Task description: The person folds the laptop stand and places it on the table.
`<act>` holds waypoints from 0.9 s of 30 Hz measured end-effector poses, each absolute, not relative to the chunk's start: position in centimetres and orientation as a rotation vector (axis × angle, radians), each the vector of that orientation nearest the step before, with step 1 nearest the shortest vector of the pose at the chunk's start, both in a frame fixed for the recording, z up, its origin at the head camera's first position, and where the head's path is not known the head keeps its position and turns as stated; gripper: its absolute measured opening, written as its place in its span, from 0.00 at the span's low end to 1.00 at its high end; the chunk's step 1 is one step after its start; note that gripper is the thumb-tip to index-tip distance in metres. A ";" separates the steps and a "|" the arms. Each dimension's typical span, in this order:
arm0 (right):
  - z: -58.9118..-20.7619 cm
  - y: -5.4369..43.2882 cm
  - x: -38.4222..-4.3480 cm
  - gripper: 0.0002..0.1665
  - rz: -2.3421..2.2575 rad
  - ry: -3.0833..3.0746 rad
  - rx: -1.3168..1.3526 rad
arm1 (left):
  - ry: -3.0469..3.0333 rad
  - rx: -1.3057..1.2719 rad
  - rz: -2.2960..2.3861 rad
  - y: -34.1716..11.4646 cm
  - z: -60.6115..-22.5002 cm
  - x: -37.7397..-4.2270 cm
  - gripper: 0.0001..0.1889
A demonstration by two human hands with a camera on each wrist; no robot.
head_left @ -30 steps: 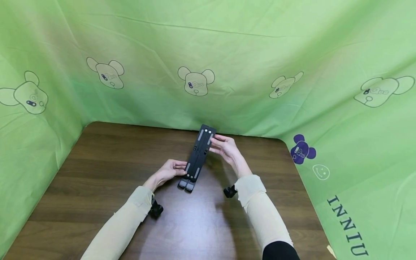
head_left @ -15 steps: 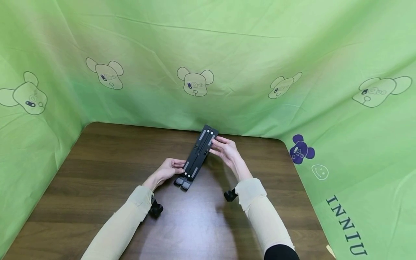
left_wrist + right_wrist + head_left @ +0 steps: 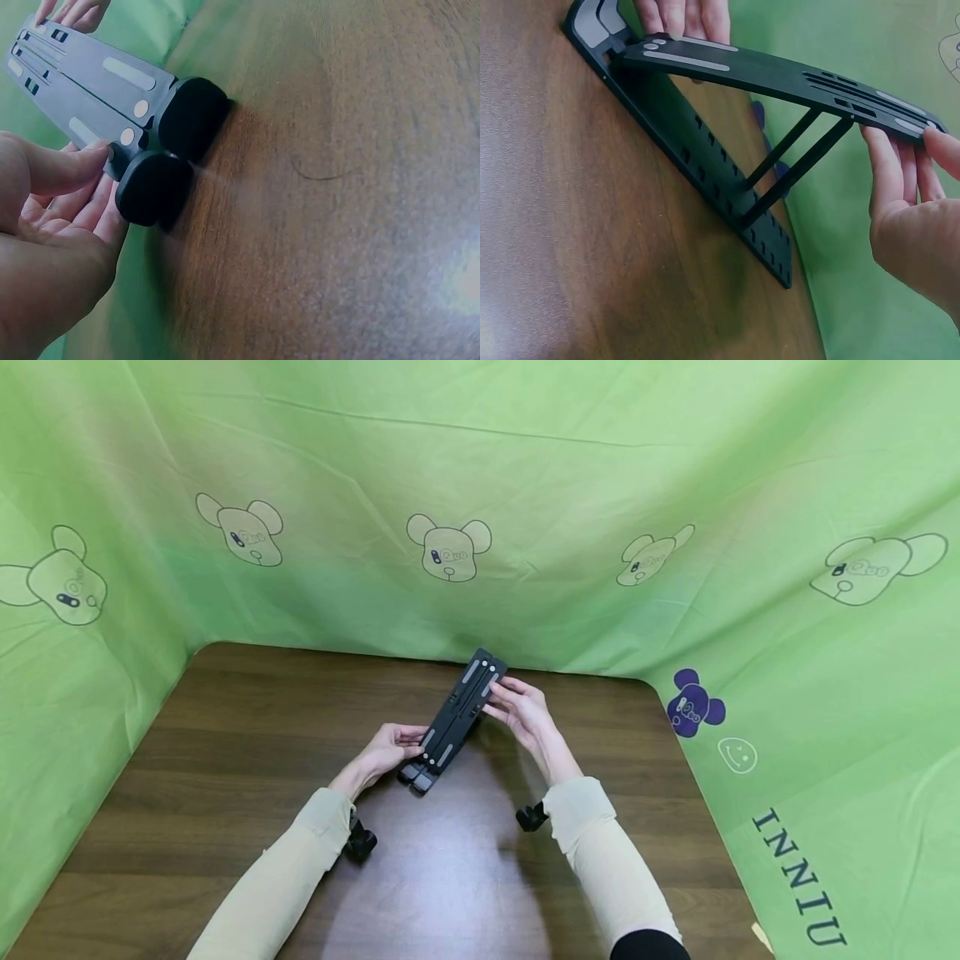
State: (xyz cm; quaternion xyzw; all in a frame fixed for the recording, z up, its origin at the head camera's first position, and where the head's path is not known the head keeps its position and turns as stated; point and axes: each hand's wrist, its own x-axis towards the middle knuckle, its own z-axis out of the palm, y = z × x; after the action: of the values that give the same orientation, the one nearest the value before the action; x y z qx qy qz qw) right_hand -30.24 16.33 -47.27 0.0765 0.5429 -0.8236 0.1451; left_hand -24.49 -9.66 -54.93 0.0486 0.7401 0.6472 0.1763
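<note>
A dark folding laptop stand point(image 3: 456, 714) with light grey pads stands slantwise near the back of the table. In the right wrist view its top plate point(image 3: 772, 79) is raised, propped by two struts point(image 3: 799, 169) on a slotted base point(image 3: 705, 169). My left hand point(image 3: 386, 749) pinches the left edge near the lower end, thumb on top and fingers beneath, beside the two upturned front stops point(image 3: 191, 116). On the far right edge, my right hand point(image 3: 521, 706) grips the raised end of the top plate between thumb and fingers.
The brown wooden table point(image 3: 285, 760) is bounded at the back and sides by a green printed curtain point(image 3: 337, 593). Black wrist cameras point(image 3: 360, 843) hang under both forearms. A small pale scrap point(image 3: 762, 937) lies at the right edge.
The laptop stand has turned clockwise a little: its lower end has swung left and its upper end slightly right. Both hands have kept their hold.
</note>
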 end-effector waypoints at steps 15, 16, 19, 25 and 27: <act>-48.0 16.2 -29.2 0.10 -2.449 1.587 0.257 | 2.136 0.084 1.887 -9.2 -55.1 -24.8 0.25; -48.0 16.2 -29.2 0.10 -2.452 1.587 0.263 | 2.130 0.074 1.892 -9.1 -55.1 -24.8 0.25; -48.1 16.1 -29.0 0.10 -2.471 1.581 0.279 | 2.137 0.066 1.899 -9.1 -55.0 -24.9 0.25; -47.9 15.6 -28.4 0.09 -2.517 1.592 0.309 | 2.154 0.065 1.918 -9.2 -55.2 -25.1 0.24; -47.8 15.4 -28.2 0.09 -2.534 1.590 0.322 | 2.160 0.056 1.915 -9.2 -55.2 -25.2 0.24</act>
State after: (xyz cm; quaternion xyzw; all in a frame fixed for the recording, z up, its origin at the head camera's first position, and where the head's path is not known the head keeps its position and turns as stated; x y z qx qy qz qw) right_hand -28.20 15.41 -47.80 0.1067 0.5273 -0.8403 0.0662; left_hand -25.16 -9.22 -55.22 0.0194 0.7420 0.6580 0.1268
